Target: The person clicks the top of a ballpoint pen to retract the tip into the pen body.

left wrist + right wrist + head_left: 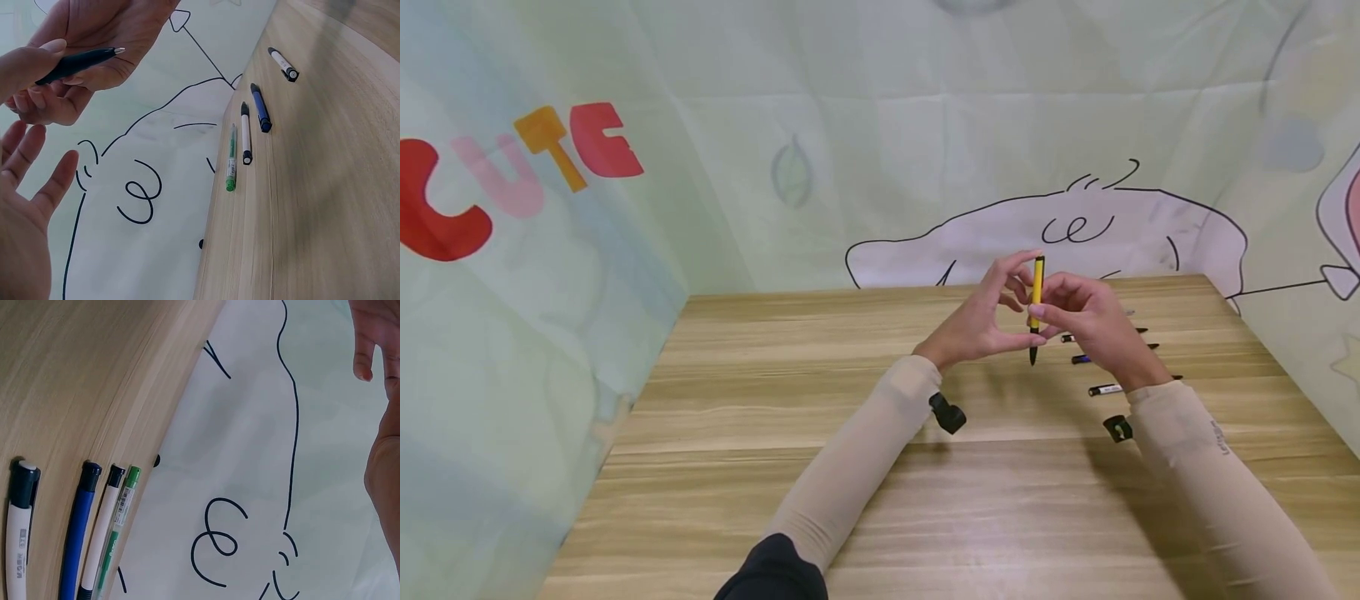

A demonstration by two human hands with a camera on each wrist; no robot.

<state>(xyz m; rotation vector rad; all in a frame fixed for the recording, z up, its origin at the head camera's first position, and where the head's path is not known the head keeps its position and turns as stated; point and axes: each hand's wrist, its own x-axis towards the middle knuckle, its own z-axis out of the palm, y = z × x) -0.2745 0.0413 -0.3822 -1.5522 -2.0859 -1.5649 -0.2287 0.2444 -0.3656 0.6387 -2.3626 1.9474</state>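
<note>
A yellow pen with black ends (pixel 1039 279) is held upright above the table, its black tip pointing down. My right hand (pixel 1093 321) pinches its barrel between thumb and fingers. My left hand (pixel 970 327) spans the pen in a C shape, with the index fingertip at its top end and the thumb against the lower part. In the left wrist view the pen's dark lower end (pixel 84 64) shows a small metal point, and the left thumb lies by it. The right wrist view shows only parts of hands at its right edge, without the pen.
On the wooden table (pixel 760 417), a white pen (pixel 284 64), a blue pen (pixel 261 107), another white pen (pixel 245 134) and a green clear pen (pixel 231 159) lie roughly side by side, beneath and beyond the right hand. A printed cloth backdrop (pixel 812 125) rises behind the table.
</note>
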